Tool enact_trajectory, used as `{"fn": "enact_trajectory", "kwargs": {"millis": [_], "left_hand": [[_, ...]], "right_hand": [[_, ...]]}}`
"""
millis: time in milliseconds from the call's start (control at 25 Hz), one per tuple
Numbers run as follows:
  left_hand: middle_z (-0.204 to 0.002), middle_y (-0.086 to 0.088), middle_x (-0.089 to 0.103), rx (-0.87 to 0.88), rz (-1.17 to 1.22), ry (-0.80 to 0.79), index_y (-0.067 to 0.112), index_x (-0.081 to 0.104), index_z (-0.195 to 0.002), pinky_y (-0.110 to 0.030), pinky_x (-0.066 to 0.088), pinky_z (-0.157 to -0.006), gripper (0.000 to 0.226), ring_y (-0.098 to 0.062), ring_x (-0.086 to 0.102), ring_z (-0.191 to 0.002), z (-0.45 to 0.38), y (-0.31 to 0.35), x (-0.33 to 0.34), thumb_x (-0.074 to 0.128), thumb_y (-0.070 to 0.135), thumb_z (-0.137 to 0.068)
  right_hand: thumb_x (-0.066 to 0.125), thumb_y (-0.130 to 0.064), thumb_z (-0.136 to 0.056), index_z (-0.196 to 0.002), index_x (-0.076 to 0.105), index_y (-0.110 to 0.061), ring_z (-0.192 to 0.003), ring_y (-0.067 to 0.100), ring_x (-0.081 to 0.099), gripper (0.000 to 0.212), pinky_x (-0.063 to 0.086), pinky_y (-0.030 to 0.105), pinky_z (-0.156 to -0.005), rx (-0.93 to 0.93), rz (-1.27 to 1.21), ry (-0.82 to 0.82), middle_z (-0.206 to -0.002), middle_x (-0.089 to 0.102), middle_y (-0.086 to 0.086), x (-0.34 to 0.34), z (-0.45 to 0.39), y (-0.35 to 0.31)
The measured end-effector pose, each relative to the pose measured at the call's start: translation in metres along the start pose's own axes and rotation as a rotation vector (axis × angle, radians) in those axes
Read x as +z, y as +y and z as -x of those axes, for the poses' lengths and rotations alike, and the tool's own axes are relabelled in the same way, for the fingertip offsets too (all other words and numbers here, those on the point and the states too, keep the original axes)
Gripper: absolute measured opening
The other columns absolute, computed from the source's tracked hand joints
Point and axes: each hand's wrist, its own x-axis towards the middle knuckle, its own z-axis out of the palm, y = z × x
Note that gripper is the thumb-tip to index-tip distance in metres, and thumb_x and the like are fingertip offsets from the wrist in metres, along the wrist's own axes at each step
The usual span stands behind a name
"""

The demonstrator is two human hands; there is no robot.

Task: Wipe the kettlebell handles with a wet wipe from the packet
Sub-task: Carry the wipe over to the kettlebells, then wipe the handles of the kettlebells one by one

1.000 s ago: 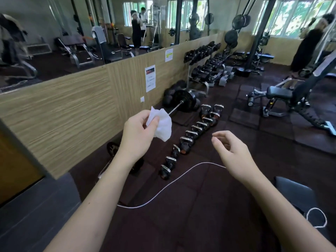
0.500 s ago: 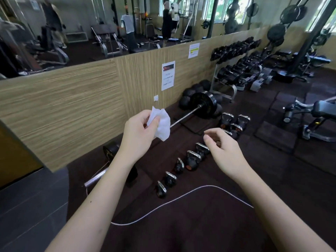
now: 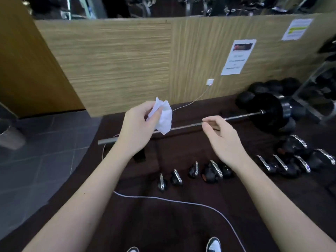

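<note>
My left hand (image 3: 137, 127) is raised at mid-frame and holds a crumpled white wet wipe (image 3: 164, 117) between thumb and fingers. A little to its right, my right hand (image 3: 222, 137) hovers empty with its fingers loosely curled, the fingertips apart. Below both hands, a row of black kettlebells with shiny chrome handles (image 3: 211, 171) stands on the dark rubber floor and runs off to the right (image 3: 283, 164). Neither hand touches a kettlebell. No wipe packet is in view.
A loaded barbell (image 3: 241, 116) lies on the floor behind the kettlebells, along a wood-panelled wall (image 3: 127, 60). A white cable (image 3: 181, 201) snakes across the floor by my shoes (image 3: 214, 245). Grey tiles (image 3: 36, 170) lie to the left, with a dumbbell rack at far right.
My view has swung left and tilted down toward the floor, so the kettlebells now lie under my hands. My left hand still holds the wipe; my right hand stays close beside it.
</note>
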Motion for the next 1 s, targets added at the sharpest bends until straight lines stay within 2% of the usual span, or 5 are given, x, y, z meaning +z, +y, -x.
{"fn": "enact_trajectory", "kwargs": {"millis": [240,360,680,840,1000], "left_hand": [[-0.089,-0.015,0.068,-0.209,-0.095,0.121,0.017,0.070,-0.092,-0.039,0.048,-0.068,0.020,-0.022,0.056,-0.073,0.007,-0.104,0.126,0.055,0.021,-0.104],[-0.078,-0.014,0.059,-0.284,-0.128,0.109,0.016,0.065,-0.082,-0.020,0.032,-0.056,0.024,-0.010,0.043,-0.066,0.022,-0.196,0.195,0.053,0.014,-0.102],[-0.064,-0.006,0.035,-0.378,-0.253,0.097,0.001,0.057,-0.080,-0.020,0.023,-0.050,0.028,-0.007,0.028,-0.056,0.069,-0.456,0.331,0.049,0.016,-0.103],[-0.062,0.003,0.031,-0.367,-0.328,0.037,0.000,0.050,-0.076,-0.021,0.024,-0.050,0.027,-0.007,0.028,-0.055,0.086,-0.577,0.376,0.050,0.010,-0.101],[-0.060,0.002,0.029,-0.326,-0.390,0.009,0.002,0.046,-0.074,-0.020,0.026,-0.049,0.034,-0.009,0.028,-0.054,0.095,-0.669,0.408,0.049,0.016,-0.105]], "right_hand": [[0.065,-0.029,-0.102,-0.109,0.071,-0.034,-0.112,-0.003,0.066,0.011,0.052,0.028,-0.104,0.025,-0.044,-0.204,-0.111,0.074,-0.018,0.023,-0.074,0.150],[0.064,-0.032,-0.102,-0.109,0.071,-0.037,-0.112,-0.007,0.065,0.011,0.051,0.025,-0.102,0.070,-0.019,-0.288,-0.110,0.073,-0.022,0.075,-0.095,0.253],[0.062,-0.031,-0.103,-0.111,0.069,-0.032,-0.109,-0.005,0.065,0.011,0.049,0.021,-0.099,0.157,0.024,-0.428,-0.108,0.072,-0.018,0.247,-0.097,0.518],[0.061,-0.034,-0.103,-0.131,0.064,-0.027,-0.124,0.004,0.059,0.029,0.043,0.019,-0.102,0.164,0.091,-0.605,-0.126,0.064,-0.015,0.333,-0.082,0.633],[0.061,-0.040,-0.103,-0.153,0.047,-0.026,-0.140,0.012,0.051,0.053,0.041,0.035,-0.120,0.187,0.069,-0.664,-0.151,0.054,-0.004,0.413,-0.077,0.728]]}}
